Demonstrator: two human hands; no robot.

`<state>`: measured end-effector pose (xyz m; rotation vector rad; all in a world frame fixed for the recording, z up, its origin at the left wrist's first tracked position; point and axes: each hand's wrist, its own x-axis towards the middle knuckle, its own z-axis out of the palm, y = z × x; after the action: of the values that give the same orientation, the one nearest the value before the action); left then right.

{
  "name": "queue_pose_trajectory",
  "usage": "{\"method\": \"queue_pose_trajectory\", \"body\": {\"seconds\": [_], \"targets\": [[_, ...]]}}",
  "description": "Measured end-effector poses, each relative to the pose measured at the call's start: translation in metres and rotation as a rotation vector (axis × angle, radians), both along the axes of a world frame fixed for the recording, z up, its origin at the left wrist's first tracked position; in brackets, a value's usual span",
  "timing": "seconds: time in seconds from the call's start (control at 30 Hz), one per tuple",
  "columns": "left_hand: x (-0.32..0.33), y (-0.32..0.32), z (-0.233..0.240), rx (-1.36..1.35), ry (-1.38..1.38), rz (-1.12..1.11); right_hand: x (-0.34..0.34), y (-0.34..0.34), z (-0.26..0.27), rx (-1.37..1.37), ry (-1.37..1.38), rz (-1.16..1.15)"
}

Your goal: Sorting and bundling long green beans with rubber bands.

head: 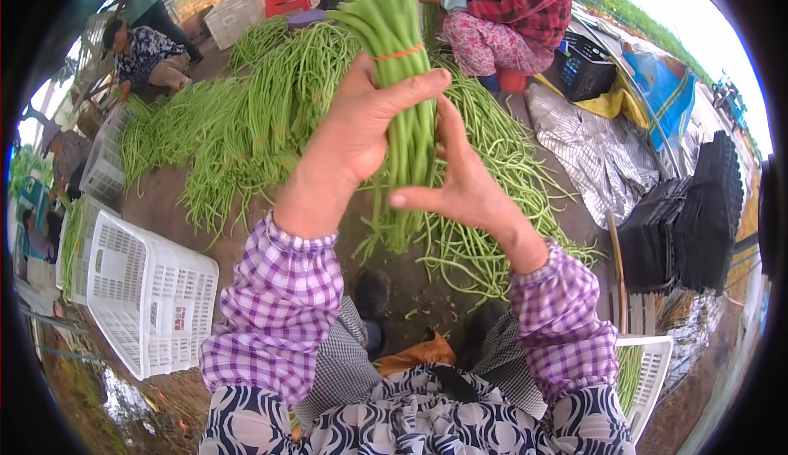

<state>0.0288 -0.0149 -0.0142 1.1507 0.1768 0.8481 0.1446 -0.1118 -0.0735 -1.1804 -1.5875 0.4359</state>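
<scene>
An upright bundle of long green beans (409, 141) rises in front of me, its upper part circled by an orange rubber band (400, 53). My left hand (369, 116) grips the bundle just below the band, thumb across the front. Lower down on the right side is my right hand (468, 187), thumb and fingers spread apart. Its thumb crosses before the beans; whether it touches them I cannot tell. Behind the hands, a broad heap of long beans (271, 104) covers the ground, some in banded bunches. Loose beans (492, 209) spread to the right.
A white plastic crate (154, 295) stands at left; another crate (652, 375) with beans is at lower right. Stacked black crates (671, 227) and a silvery sheet (591, 147) lie right. A person in red plaid (517, 12) sits opposite; another person (148, 55) crouches far left.
</scene>
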Motion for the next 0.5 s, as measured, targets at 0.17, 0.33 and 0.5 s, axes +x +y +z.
{"method": "queue_pose_trajectory", "body": {"seconds": [0.17, 0.33, 0.5], "targets": [[-0.008, 0.004, 0.001, 0.042, 0.091, -0.070, 0.014, 0.003, -0.003, -0.212, 0.394, 0.276], [-0.017, 0.022, 0.002, 0.141, 0.177, -0.156, 0.032, -0.005, -0.004, -0.331, 0.567, 0.381], [-0.014, 0.020, -0.003, 0.549, 0.411, 0.116, 0.032, -0.005, -0.009, -0.439, 0.782, 0.560]]}}
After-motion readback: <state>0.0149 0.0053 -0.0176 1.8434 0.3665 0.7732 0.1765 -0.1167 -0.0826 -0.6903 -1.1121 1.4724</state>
